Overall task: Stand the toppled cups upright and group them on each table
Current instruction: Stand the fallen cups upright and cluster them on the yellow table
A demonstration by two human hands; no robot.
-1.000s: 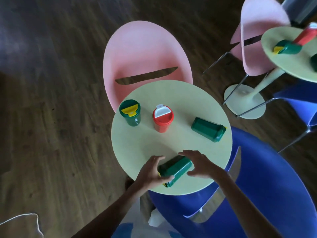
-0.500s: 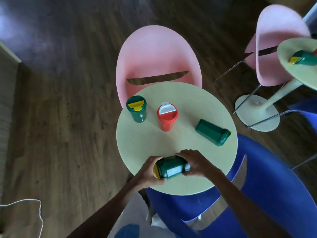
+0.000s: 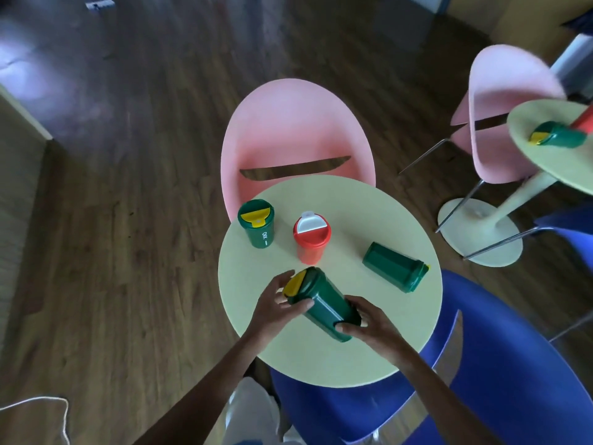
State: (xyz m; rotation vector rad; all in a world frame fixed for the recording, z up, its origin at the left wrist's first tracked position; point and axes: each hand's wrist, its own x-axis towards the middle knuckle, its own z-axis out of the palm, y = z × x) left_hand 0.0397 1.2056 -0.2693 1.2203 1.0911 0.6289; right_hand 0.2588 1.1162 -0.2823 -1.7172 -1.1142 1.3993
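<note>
Two hands clamp a tilted green cup (image 3: 324, 303) over the worktop's (image 3: 353, 358) near side: left hand (image 3: 276, 305) by its yellow lid (image 3: 293, 284), right hand (image 3: 369, 326) at its base. Beyond lies a toppled green cup (image 3: 396, 271), then a red cup (image 3: 311, 239) and upright green cup (image 3: 256, 224), lids shut.

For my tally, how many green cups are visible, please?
4: upright cup left on near table; toppled cup right; held cup, left hand and right hand; far-table cup, toppled. More possibly cropped.
</note>
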